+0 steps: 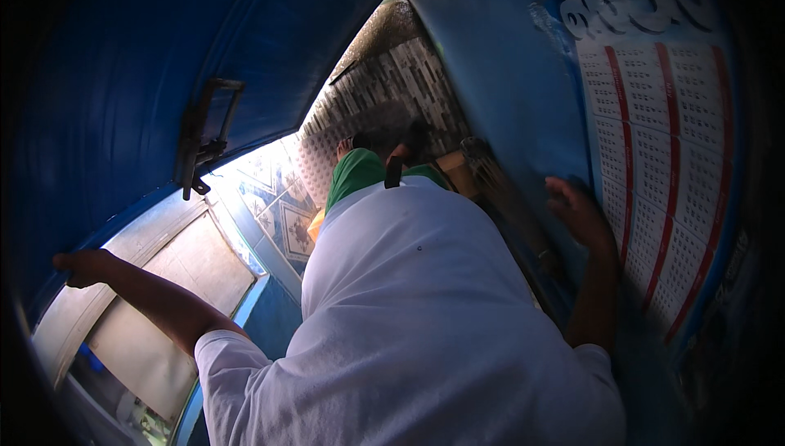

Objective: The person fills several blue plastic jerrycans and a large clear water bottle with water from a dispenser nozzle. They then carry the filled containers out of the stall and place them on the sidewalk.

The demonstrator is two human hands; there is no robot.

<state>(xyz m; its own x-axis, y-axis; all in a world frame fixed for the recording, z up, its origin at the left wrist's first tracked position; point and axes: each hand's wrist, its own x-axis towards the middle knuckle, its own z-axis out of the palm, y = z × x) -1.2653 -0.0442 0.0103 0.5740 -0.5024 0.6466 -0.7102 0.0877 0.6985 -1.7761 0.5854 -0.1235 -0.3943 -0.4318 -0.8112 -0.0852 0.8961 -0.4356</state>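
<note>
A broad, dark blue door (123, 119) with a smooth, faintly glossy face fills the upper left of the view, its surface marked by long, shallow vertical streaks. Bolted near its edge is a black metal latch (211, 131) made of a narrow rectangular loop, a flat bar and a rounded tab with a hole. Opposite stands a lighter blue, flat panel (499, 62), scuffed and dull, bearing a large white paper calendar (654, 152) ruled with red vertical bands, its sheet bowed by the lens.

The door is at the person's left, slanting across the view, with bright light coming in below its edge. The person's left hand (86, 268) is closed on that edge, the fingers bent around it; how firmly they press cannot be told. The right hand (576, 213) is half spread, its fingers loosely bent, just beside the calendar; whether it touches the panel cannot be told.

Between door and panel, the floor shows a covering of dark and pale strips (409, 70), like narrow staggered slats, and glossy square tiles (298, 225) with a flower motif. A brown, box-like object (458, 174) sits in shadow near the panel's foot. The person's soft, creased white cloth shirt (425, 282) covers the middle, above green cloth legwear (356, 174).
</note>
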